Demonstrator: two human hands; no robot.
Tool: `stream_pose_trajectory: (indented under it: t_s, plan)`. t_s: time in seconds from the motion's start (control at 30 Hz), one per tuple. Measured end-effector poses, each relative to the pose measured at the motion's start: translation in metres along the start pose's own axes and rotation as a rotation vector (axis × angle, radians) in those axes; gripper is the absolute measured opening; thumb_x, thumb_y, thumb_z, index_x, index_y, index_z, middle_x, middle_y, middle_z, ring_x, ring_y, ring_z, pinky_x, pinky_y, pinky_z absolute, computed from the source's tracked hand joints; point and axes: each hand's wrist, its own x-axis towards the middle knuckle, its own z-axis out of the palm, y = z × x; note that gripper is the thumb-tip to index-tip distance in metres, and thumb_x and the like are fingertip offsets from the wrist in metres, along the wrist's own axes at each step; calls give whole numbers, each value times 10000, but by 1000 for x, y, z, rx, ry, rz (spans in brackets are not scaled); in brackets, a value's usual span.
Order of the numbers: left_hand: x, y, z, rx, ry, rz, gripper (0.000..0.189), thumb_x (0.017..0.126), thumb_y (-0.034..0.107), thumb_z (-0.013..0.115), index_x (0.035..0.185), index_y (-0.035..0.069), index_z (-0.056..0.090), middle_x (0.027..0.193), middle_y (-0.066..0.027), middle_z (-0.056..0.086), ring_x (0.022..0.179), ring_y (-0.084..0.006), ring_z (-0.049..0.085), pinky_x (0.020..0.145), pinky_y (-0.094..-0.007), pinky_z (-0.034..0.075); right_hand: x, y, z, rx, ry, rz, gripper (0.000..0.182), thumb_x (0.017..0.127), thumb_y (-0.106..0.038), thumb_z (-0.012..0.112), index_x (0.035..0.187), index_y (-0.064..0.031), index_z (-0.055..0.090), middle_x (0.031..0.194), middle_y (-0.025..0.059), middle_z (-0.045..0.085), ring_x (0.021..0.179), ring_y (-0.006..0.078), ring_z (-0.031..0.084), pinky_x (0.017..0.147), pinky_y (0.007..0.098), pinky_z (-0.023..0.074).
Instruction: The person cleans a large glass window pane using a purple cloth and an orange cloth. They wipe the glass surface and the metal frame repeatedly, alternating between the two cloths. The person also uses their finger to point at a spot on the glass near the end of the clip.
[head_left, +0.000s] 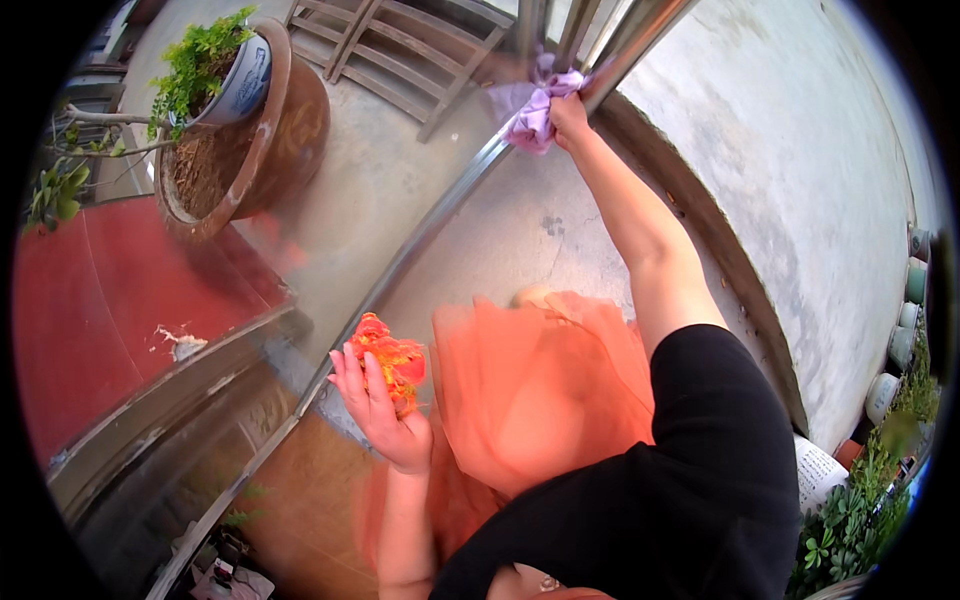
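My right hand (570, 122) reaches far forward and grips a bunched purple cloth (534, 124). The cloth touches a metal frame rail (480, 161) where it meets the upright metal bars (622, 60). My left hand (382, 412), its fingers nearly straight, holds a crumpled red, orange and yellow bundle (394, 364) that looks like mesh or cloth. That hand is close to the lower stretch of the same rail; whether it touches is unclear. Faint reflections beside the rail suggest a glass pane. An orange sheer skirt (540, 382) spreads below me.
On the left, a large brown clay planter (300, 120) holds a blue-and-white pot (244, 82) with a green plant. It stands by a red board (135, 285). A slatted wooden piece (412, 56) lies beyond. A pale wall (765, 150) and potted plants (840, 532) are at right.
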Motion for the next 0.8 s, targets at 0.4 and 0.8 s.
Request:
stream_pose_trajectory:
  t_s: [0.4, 0.8]
  plan:
    - [-27, -36, -91, 72, 136, -68, 668, 783, -96, 431, 1446, -23, 465, 1518, -209, 428, 1431, -379, 377, 1178, -527, 259, -170, -11, 100, -599, -199, 237, 273, 874, -110, 555, 1050, 93, 604, 1029, 289, 682, 895, 388, 707, 775, 451, 560]
    - [-162, -143, -150, -1525, 592, -1261, 438, 951, -52, 451, 1389, -32, 452, 1335, -175, 573, 1213, -290, 588, 1053, -450, 483, -151, 87, 57, -717, -105, 237, 312, 750, 5, 743, 1039, 79, 650, 964, 176, 679, 766, 240, 690, 647, 374, 575]
